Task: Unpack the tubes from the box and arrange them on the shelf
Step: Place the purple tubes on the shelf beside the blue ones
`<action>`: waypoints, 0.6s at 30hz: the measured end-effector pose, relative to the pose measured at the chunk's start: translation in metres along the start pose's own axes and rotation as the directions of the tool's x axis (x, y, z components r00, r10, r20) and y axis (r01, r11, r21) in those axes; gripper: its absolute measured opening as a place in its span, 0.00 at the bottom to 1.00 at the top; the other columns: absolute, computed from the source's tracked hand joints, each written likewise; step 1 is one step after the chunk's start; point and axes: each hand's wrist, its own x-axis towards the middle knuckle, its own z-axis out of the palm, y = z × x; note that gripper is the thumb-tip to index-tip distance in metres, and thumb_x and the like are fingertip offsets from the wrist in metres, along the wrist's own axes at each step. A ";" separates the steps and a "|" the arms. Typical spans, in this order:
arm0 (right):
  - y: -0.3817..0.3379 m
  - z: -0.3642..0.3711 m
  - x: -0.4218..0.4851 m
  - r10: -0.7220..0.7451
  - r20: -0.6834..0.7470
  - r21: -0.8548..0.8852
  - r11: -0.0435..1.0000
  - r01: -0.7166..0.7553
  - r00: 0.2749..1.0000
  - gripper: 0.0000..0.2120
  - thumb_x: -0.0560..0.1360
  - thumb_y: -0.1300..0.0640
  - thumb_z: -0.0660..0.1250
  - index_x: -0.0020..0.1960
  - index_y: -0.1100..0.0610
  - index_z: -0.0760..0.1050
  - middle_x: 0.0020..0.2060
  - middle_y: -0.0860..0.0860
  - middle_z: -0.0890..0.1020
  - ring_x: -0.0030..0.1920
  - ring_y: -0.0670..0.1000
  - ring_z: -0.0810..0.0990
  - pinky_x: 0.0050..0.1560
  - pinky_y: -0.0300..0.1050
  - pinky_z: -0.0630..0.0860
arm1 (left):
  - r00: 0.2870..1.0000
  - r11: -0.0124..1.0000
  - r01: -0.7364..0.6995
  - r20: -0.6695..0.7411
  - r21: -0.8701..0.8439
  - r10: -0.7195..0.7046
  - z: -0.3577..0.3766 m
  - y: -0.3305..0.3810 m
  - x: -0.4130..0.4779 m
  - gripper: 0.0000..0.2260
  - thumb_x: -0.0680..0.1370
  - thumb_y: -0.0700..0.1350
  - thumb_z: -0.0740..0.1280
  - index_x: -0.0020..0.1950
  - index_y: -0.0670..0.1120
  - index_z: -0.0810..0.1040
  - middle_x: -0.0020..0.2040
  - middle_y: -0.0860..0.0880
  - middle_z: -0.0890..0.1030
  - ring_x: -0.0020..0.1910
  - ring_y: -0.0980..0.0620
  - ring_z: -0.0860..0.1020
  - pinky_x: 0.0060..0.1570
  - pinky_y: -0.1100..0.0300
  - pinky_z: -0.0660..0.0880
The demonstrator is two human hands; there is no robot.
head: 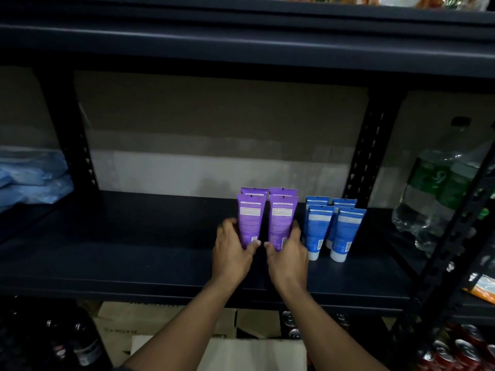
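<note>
Several purple tubes stand cap-down on the dark shelf (pixel 134 250). My left hand (pixel 231 253) grips the front left purple tube (pixel 250 215). My right hand (pixel 288 253) grips the front right purple tube (pixel 281 218). Two more purple tubes (pixel 267 190) stand right behind them. To the right, several blue tubes (pixel 345 231) with white caps stand in two rows, apart from my hands. Below the shelf, an open cardboard box (pixel 251 352) shows between my forearms; its contents are hidden.
Shelf uprights (pixel 367 156) stand at the back right and back left. Blue plastic packs (pixel 32 178) lie at the far left. Clear bottles with green labels (pixel 439 188) stand on the right. Dark bottles (pixel 75 341) and red cans (pixel 460 349) sit below.
</note>
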 end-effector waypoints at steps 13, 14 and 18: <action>0.011 -0.008 -0.109 -0.370 -0.059 0.050 0.927 0.373 0.927 0.07 0.71 0.62 0.70 0.48 0.57 0.76 0.42 0.50 0.79 0.39 0.44 0.75 0.45 0.31 0.70 | 0.968 0.964 -0.250 -0.057 -0.087 0.246 -0.051 -0.025 -0.107 0.09 0.75 0.41 0.68 0.53 0.49 0.74 0.47 0.52 0.77 0.40 0.60 0.76 0.40 0.69 0.73; 0.019 -0.004 -0.120 -0.346 -0.012 0.061 0.936 0.346 0.938 0.05 0.71 0.62 0.70 0.46 0.56 0.76 0.40 0.49 0.79 0.37 0.43 0.75 0.43 0.30 0.70 | 0.970 0.967 -0.242 0.004 -0.074 0.243 -0.052 -0.039 -0.120 0.07 0.76 0.40 0.68 0.53 0.47 0.75 0.47 0.52 0.78 0.40 0.60 0.76 0.41 0.70 0.72; 0.076 0.020 -0.170 -0.169 0.180 0.008 0.985 0.170 0.969 0.02 0.73 0.60 0.68 0.46 0.55 0.77 0.34 0.48 0.79 0.35 0.47 0.77 0.39 0.41 0.74 | 0.953 0.998 -0.055 0.299 0.038 0.041 -0.045 -0.115 -0.172 0.06 0.77 0.43 0.66 0.53 0.50 0.75 0.41 0.57 0.78 0.36 0.59 0.77 0.38 0.66 0.72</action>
